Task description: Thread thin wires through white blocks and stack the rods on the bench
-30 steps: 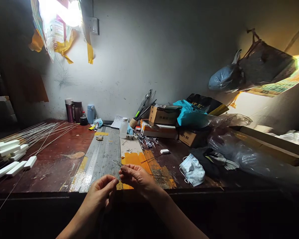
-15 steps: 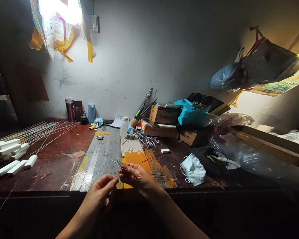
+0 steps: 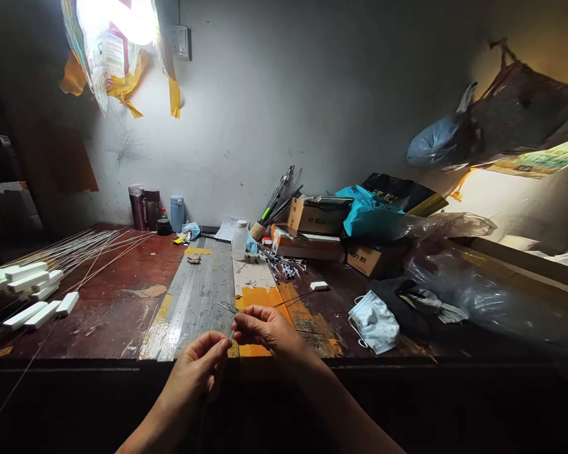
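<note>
My left hand (image 3: 199, 358) and my right hand (image 3: 267, 330) come close together over the front edge of the table. Each has thumb and forefinger pinched on a thin pale strand (image 3: 231, 337), a short stretch of which shows between them. Beyond the right fingertips a thin pale tip (image 3: 226, 308) sticks out to the upper left. Whether it belongs to the same strand I cannot tell. Under the hands lie a grey board (image 3: 208, 277) and orange tape (image 3: 260, 299).
White blocks (image 3: 28, 277) with long thin rods lie at the left. A white bottle (image 3: 240, 243) stands behind the hands, beside small scattered pieces (image 3: 291, 268). At the right are a single white block (image 3: 319, 285), a face mask (image 3: 373, 321), cardboard boxes (image 3: 319, 214) and plastic wrap (image 3: 492, 302).
The whole view has shifted slightly, so everything sits a little further right. Both hands keep nearly the same pose, still pinching the strand.
</note>
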{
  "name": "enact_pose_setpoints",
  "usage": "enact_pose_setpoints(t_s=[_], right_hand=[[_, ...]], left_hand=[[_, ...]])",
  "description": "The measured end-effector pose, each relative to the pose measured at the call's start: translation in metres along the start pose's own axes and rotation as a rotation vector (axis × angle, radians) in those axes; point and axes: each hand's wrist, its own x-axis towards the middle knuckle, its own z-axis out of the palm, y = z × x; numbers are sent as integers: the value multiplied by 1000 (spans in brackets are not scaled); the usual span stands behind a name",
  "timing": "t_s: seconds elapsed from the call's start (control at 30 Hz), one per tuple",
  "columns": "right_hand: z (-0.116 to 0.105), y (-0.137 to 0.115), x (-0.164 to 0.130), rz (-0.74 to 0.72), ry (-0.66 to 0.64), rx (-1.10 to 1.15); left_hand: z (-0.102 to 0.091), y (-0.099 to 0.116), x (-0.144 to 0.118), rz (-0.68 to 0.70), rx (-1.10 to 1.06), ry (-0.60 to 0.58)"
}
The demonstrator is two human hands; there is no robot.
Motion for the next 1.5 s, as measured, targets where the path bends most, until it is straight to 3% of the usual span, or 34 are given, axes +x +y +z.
enact_pose_setpoints(t_s=[0.27, 0.47, 0.7, 0.87, 0.97, 1.03, 1.13, 1.23, 1.3, 1.37, 1.5], right_hand=[[-1, -13, 3, 20, 3, -144], [-6, -18, 0, -69, 35, -368], [-3, -56, -17, -89, 16, -456], [-2, -55, -30, -37, -119, -555], [-9, -60, -42, -76, -60, -588], [-15, -72, -51, -130, 21, -580], [-23, -100, -66, -197, 103, -578], [-26, -126, -77, -258, 142, -606], [-26, -140, -81, -293, 139, -599], [-25, -151, -82, -312, 142, -567], [-28, -163, -77, -310, 196, -525]], left_hand=[[22, 2, 5, 132, -52, -19], [31, 3, 10, 139, -153, -20], [35, -14, -10, 81, -59, -82], [39, 3, -13, 93, -17, -102], [44, 9, -18, 110, 76, -137], [43, -6, -25, 147, 159, -102], [33, -60, -37, 104, 162, -88], [27, -121, -46, -10, 22, -266], [31, -144, -51, -81, -22, -361], [41, -150, -55, -114, -14, -419], [61, -134, -59, -26, -3, -415]])
